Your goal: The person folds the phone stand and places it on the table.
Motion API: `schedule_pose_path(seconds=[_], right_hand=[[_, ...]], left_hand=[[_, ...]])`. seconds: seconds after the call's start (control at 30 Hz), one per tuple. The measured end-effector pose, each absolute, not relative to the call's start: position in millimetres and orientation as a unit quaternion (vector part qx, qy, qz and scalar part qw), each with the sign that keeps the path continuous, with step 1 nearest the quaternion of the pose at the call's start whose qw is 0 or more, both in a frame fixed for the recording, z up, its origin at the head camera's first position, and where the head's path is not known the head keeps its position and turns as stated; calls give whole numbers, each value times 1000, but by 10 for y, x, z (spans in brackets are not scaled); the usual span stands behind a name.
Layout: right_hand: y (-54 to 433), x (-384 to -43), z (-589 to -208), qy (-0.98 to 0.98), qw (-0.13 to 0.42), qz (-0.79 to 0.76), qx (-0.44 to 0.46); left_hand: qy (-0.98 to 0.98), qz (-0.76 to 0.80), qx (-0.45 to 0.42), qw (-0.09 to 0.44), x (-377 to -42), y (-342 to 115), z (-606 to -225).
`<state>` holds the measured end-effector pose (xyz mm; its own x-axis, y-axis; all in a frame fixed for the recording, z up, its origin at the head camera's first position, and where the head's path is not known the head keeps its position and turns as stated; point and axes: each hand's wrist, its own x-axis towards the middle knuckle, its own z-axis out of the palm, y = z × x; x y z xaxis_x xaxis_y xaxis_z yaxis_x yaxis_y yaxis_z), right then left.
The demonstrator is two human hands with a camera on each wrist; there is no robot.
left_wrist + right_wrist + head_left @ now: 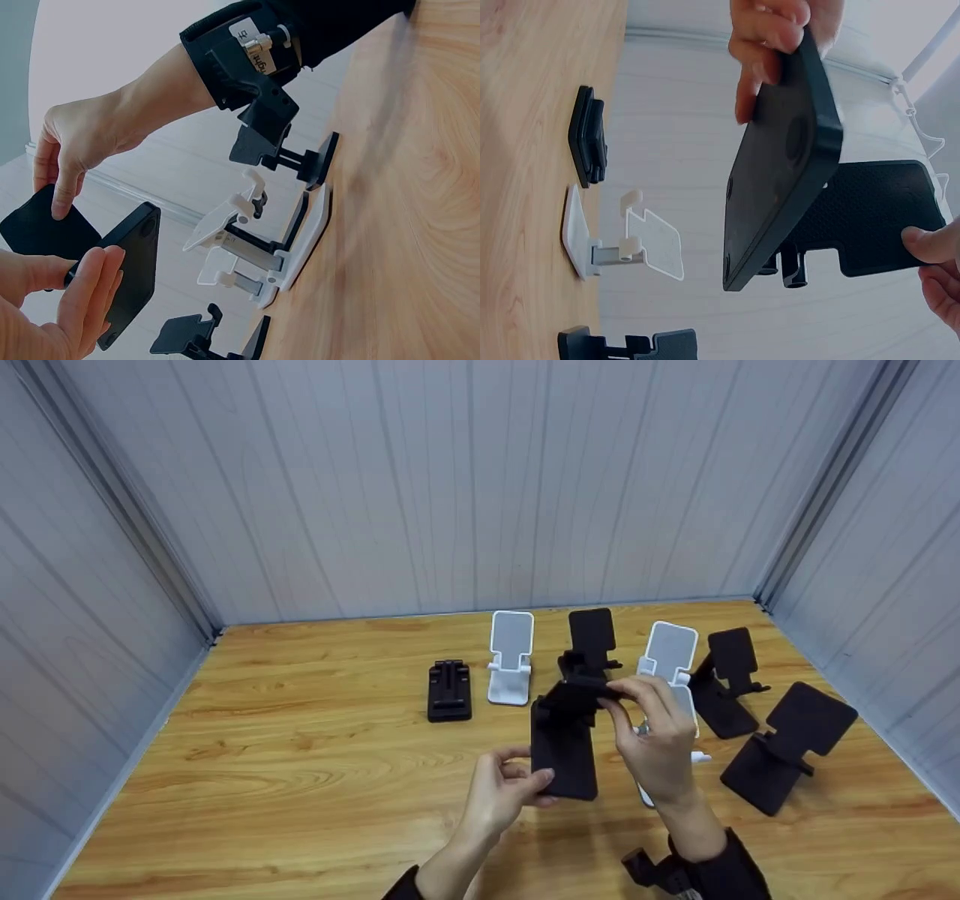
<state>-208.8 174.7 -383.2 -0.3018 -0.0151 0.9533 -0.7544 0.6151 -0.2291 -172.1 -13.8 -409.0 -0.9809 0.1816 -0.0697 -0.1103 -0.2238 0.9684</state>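
A black folding phone stand (564, 757) is held up above the table, partly unfolded. My left hand (501, 791) grips its flat base, thumb on the upper face and fingers underneath. At the top, my right hand (658, 735) pinches the edge of the stand's back plate between thumb and fingers. In the right wrist view the underside of the base (780, 165) shows round feet, with the plate (870, 214) angled away from it. The left wrist view shows both the left hand (75, 307) and the right hand (86, 142) on the stand.
A folded black stand (449, 691) lies left of an unfolded white stand (511, 660). Behind and to the right stand more unfolded ones: black (592, 637), white (671, 649), black (733, 660) and black (810, 720). Grey panel walls (465, 495) enclose the wooden table (300, 780).
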Motion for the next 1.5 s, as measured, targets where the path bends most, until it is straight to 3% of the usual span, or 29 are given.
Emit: schedule_pose_path(seconds=[0.67, 1.0, 1.5], right_hand=[[1664, -2127, -3905, -714, 552, 319, 291], [1580, -2175, -4079, -697, 540, 322, 344], [1492, -2093, -4035, -699, 524, 303, 382]], left_hand=[[628, 775, 9, 69, -1806, -209, -4045], [618, 785, 11, 46, -1854, -301, -4016], [606, 794, 5, 48, -1844, -361, -3961]])
